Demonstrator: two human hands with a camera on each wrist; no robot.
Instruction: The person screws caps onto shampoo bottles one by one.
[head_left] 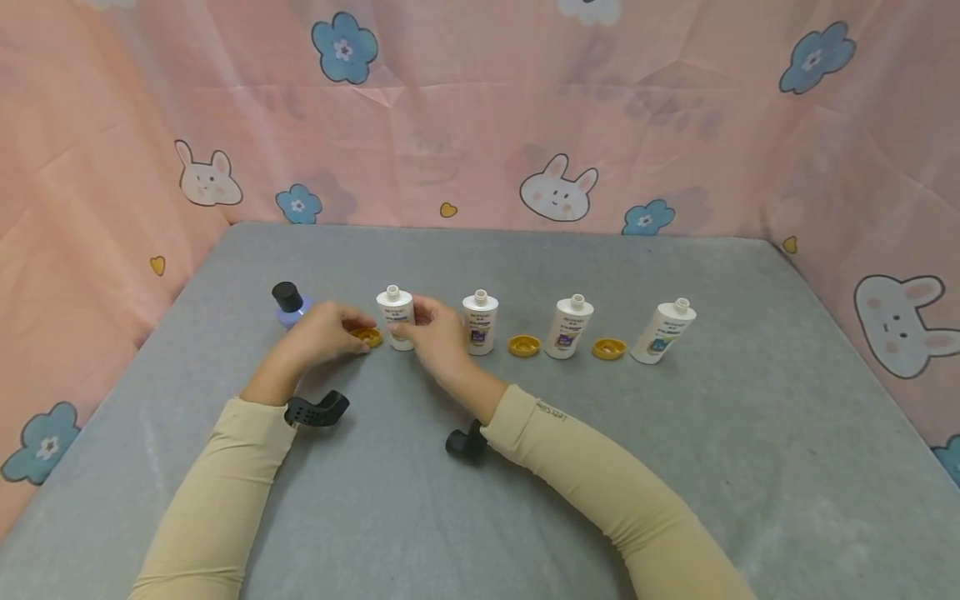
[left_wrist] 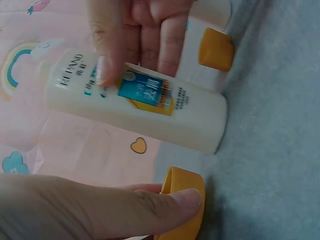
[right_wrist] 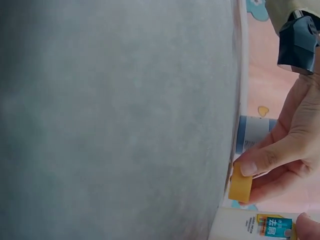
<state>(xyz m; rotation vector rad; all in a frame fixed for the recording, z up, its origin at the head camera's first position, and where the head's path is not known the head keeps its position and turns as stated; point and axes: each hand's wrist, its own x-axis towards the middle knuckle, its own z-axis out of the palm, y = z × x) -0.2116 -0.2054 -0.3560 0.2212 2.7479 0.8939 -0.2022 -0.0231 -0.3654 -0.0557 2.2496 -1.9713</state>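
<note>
My left hand (head_left: pixel 322 333) pinches a yellow bottle cap (left_wrist: pixel 192 215) between thumb and fingers, low over the grey cloth. Just to its right stands a white lotion bottle (head_left: pixel 395 312), capless, its narrow neck bare. My right hand (head_left: pixel 442 333) holds this bottle from its right side, the thumb across the front label. In the left wrist view the bottle bears a blue and yellow label (left_wrist: pixel 145 90). The right wrist view shows the left hand (right_wrist: pixel 285 155) with the cap, and only the right thumb (right_wrist: pixel 307 227) on the bottle.
Capless white bottles stand rightward in a row: one beside my right hand (head_left: pixel 481 321), another mid-table (head_left: pixel 568 327), a third farthest right (head_left: pixel 663 331). Yellow caps (head_left: pixel 524 346) (head_left: pixel 609 349) lie between them. A blue-purple bottle with a black cap (head_left: pixel 287 297) is behind my left hand.
</note>
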